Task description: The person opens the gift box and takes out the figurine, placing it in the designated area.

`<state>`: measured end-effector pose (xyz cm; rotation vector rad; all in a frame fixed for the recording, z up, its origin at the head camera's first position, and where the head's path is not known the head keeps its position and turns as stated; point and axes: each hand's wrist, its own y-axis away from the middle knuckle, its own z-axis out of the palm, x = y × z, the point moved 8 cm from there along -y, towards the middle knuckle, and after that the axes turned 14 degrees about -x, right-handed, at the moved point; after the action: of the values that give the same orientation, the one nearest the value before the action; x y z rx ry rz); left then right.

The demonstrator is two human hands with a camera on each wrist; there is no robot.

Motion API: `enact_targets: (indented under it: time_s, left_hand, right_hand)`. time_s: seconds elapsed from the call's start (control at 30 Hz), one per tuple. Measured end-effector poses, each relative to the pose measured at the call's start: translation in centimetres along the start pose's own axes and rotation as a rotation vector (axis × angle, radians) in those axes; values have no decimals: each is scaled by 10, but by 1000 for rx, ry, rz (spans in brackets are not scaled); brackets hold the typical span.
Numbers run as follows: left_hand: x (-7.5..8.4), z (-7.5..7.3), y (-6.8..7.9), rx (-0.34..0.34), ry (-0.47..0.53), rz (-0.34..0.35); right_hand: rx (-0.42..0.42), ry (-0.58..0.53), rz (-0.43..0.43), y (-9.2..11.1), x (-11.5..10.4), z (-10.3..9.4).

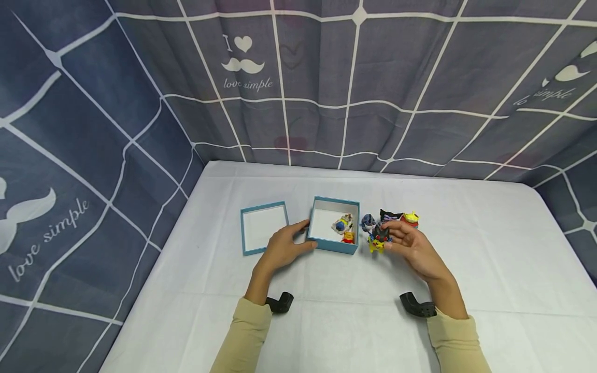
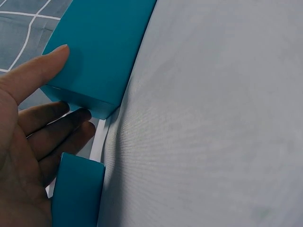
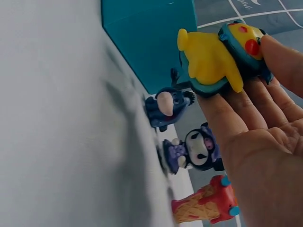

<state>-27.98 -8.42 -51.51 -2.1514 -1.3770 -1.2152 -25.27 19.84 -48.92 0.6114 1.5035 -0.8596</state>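
My left hand (image 1: 283, 247) holds the left front corner of a teal box (image 1: 336, 246), thumb on its front wall and fingers along its left side. Inside the box are small figurines, one multicoloured (image 1: 342, 225) and one red and yellow (image 1: 348, 237). With thumb and fingers, my right hand (image 1: 416, 251) grips a yellow figurine (image 3: 208, 59) in a dark hooded cape, just right of the box. Behind it stand a blue donkey figurine (image 3: 165, 106), a black-hooded figurine (image 3: 194, 149) with a white face, and a red figurine (image 3: 206, 203) with a waffle-cone body.
Left of the box, the box's lid (image 1: 261, 228) lies with its white inside upward, close behind my left hand. White cloth (image 1: 345, 321) covers the table. A dark curtain (image 1: 317, 77) with white lines hangs along the back and sides.
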Motion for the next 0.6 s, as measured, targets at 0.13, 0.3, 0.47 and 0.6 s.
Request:
enact_targets:
  time_s: [0.13,0.3,0.47,0.6]
  left_hand:
    - [2,0,1,-3,6,13]
    - [2,0,1,-4,9,11]
    - [1,0,0,-4,5,3]
    - [2,-1,1,0,3,15]
  right_hand:
    - [15,34,60,-1,9,0]
    - [34,36,81,-3,17,-1]
    - [42,10,78,-4,25,-3]
    - [40,-30,83,-5,32,-3]
